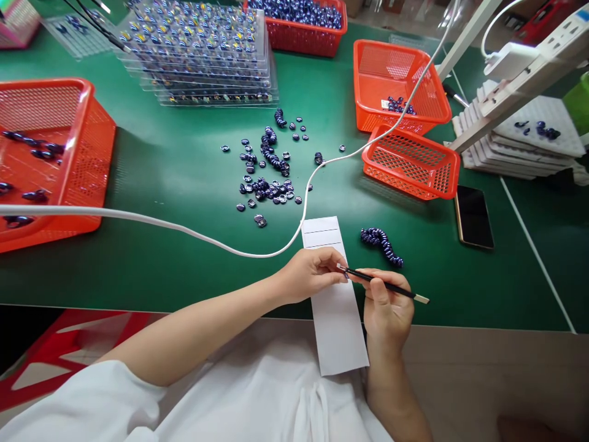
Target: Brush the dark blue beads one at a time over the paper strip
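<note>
My right hand [389,304] grips a slim black pen-like tool [381,282] with pale ends, slanting across toward my other hand. My left hand [317,273] is closed in a pinch at the tool's white tip. A tiny dark blue piece [346,276] shows at those fingertips, mostly hidden. Under both hands lies a long white paper strip [338,328] with printed lines, overhanging the table's front edge. Just beyond my right hand rests a curved row of dark blue shiny pieces [381,244]. Loose dark blue oval pieces [271,189] are scattered farther off, left of centre.
A white cable [230,250] crosses the green table. Orange baskets stand at left [103,166] and right [409,175]; a red basket [306,42] is at the back. Stacked clear trays [216,73] hold shiny pieces. A phone [475,216] lies right, near white stacked trays [515,144].
</note>
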Tool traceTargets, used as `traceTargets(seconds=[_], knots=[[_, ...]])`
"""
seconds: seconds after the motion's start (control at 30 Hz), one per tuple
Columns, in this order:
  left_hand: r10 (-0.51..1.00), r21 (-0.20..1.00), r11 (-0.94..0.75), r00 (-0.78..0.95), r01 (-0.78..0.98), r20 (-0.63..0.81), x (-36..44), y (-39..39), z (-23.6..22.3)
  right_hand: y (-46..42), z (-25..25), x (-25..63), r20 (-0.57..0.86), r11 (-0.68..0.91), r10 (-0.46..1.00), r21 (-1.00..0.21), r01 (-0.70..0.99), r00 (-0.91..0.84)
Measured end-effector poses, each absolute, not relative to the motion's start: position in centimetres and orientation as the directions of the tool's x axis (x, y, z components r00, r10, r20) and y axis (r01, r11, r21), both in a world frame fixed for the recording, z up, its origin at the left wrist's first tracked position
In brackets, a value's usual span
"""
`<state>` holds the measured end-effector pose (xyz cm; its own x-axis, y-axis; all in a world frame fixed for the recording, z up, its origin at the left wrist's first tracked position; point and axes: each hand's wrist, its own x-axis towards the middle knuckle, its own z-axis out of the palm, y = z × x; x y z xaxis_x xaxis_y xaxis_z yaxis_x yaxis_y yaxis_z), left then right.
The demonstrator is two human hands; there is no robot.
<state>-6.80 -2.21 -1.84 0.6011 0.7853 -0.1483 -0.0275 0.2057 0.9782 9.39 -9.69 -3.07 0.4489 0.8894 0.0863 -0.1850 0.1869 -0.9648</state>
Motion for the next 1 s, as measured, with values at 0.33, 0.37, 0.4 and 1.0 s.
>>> traceTargets(seconds=[0.33, 0.37, 0.4, 1.0], knots=[[0.705, 0.992, 0.063, 0.699, 0.111, -0.123, -7.4, -1.6, -0.9, -9.7, -3.0, 9.6, 0.087, 0.159, 0.930, -0.971, -0.176, 0.358], [0.693, 0.992, 0.059, 0.710, 0.116, -0.124, -7.4, -1.6, -0.8, -9.7, -3.0, 9.6, 0.079, 0.147, 0.932, -0.974, -0.171, 0.355], [0.687, 0.991, 0.060, 0.716, 0.121, -0.129, -7.4, -1.6, -0.7, -9.7, -3.0, 9.6, 0.072, 0.139, 0.933, -0.976, -0.169, 0.353], [0.830, 0.989, 0.002, 0.552, 0.148, -0.084, -7.0, -2.1, -2.4, -11.1, -3.3, 10.1, 0.224, 0.153, 0.789, -0.973, 0.170, 0.572]])
